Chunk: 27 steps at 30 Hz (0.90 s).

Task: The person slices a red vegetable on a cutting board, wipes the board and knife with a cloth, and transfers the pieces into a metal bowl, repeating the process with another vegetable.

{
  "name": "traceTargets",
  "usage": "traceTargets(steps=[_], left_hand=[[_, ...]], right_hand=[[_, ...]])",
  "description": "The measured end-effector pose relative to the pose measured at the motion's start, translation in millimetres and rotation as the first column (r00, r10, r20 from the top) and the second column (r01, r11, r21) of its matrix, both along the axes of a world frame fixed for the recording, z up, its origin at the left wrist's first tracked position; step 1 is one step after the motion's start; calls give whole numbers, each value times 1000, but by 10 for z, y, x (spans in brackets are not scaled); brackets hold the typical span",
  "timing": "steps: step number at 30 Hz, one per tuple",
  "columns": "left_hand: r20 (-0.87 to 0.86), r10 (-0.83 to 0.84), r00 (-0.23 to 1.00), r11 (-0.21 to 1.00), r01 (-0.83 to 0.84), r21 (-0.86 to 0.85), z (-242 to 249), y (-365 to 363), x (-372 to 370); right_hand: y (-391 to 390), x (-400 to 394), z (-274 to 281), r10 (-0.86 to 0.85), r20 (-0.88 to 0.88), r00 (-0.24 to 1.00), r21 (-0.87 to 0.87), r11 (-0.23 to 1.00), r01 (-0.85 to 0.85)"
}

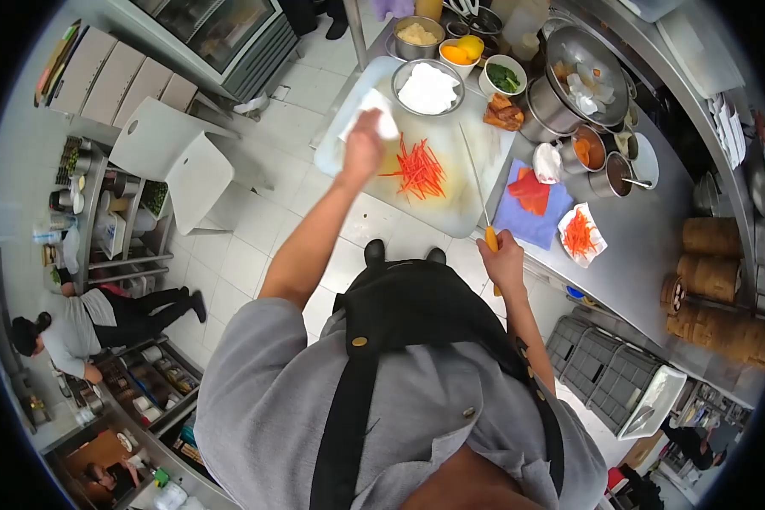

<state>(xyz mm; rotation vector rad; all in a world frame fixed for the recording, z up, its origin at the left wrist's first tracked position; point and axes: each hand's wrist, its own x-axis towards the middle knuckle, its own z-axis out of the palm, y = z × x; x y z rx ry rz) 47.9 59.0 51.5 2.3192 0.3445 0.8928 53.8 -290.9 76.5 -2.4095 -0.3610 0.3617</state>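
Observation:
My left hand is closed on a white cloth and presses it on the far left part of a white cutting board. A pile of thin carrot strips lies in the middle of the board, just right of that hand. My right hand grips the yellow handle of a long knife. Its blade lies across the right side of the board, pointing away from me.
Behind the board stand a metal bowl of white food, small bowls of yellow and green food, and a large pot. A blue cloth and a dish of carrot strips lie right. Bamboo steamers stack far right. Another person bends at left.

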Motion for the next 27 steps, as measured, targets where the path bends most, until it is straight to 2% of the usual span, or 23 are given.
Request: traceTargets(steps=[1,2,4,5,7,9,11,12,13,15,16,17,19,20,22,23,26,27], left_hand=[[-21,78,997,993,-80,-91,172,119,19],[-24,67,998,994,-68,-90,172,251,69],[-22,29,999,997,-27,69,131,441,183],[-27,20,999,998,-18,67,51,411,193],[-374,-106,921,994,92,-55,-185,251,224],[-332,-60,941,923,179,341,-482,-205,138],[-409,-242,880,966,258,-17,-398,-536,60],[-333,-281,900,960,265,-93,-356,-550,90],[-339,-288,896,958,272,-95,-318,-557,70],[-130,-246,960,961,224,-165,-196,-578,22],[-225,-208,952,977,212,-6,-133,-692,-115],[-288,-126,949,928,215,304,-396,-802,-206],[-380,-207,902,891,334,309,-550,-862,-361],[-383,-207,900,890,336,308,-620,-829,-341],[-487,-296,822,932,361,43,-410,-707,-178],[-313,-372,874,928,340,-152,-392,-617,-145],[-230,-342,911,938,315,-143,-265,-472,-280],[-198,-267,943,964,263,-46,-250,-502,-394]], right_hand=[[-11,-11,10,-14,-29,999,-8,1000,14],[-26,-19,-4,-26,-32,999,-8,1000,26],[-38,-30,-38,-2,-29,1000,-20,1000,2],[-36,-37,-47,-11,-34,999,-22,1000,10],[-5,-35,-38,11,-18,1000,-14,1000,-12],[33,-15,-76,31,21,999,-9,999,-31],[92,-23,-112,52,53,997,1,999,-52],[129,-16,-122,59,54,997,14,998,-60],[136,-32,-128,64,53,997,26,998,-66],[108,-47,-68,54,16,998,18,998,-55],[117,-32,-45,49,-12,999,16,999,-49],[119,-13,-65,48,-11,999,21,999,-48],[96,-30,-119,58,4,998,10,998,-58],[86,-31,-137,58,1,998,11,998,-58],[78,-29,-135,56,19,998,15,998,-57],[53,-44,-106,63,16,998,15,998,-64],[53,4,-61,60,-51,997,7,998,-59],[25,1,-96,61,-56,997,22,998,-60]])
